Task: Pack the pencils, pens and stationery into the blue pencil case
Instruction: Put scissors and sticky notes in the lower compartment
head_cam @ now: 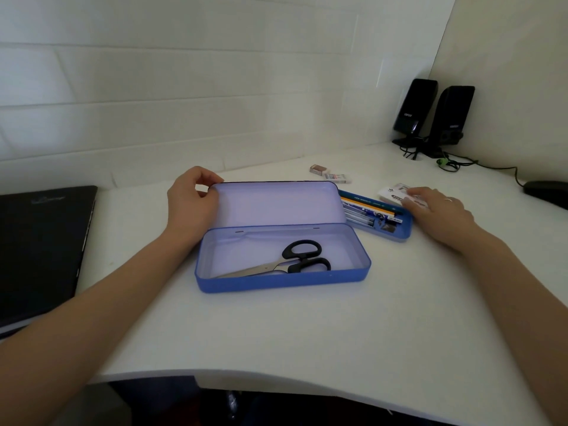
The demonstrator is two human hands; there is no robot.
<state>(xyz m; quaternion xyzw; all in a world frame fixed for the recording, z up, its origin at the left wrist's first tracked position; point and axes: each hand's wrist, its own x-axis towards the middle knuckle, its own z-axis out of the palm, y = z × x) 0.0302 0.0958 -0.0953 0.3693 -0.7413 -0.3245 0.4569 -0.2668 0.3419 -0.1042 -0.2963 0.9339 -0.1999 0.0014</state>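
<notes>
The blue pencil case, a shallow round-cornered tin, lies open mid-table; black-handled steel scissors lie alone in its base. The left hand pinches the upright lid's left corner with curled fingers. Behind, a blue inner tray carries pencils and pens. The right hand rests fingers on a white packet. Two small erasers lie farther back.

We see soft, dim, even light with a cool cast, faint shadows under the pencil case, mild overall softness, and wide-angle bending of the wall tiles toward the edges.
</notes>
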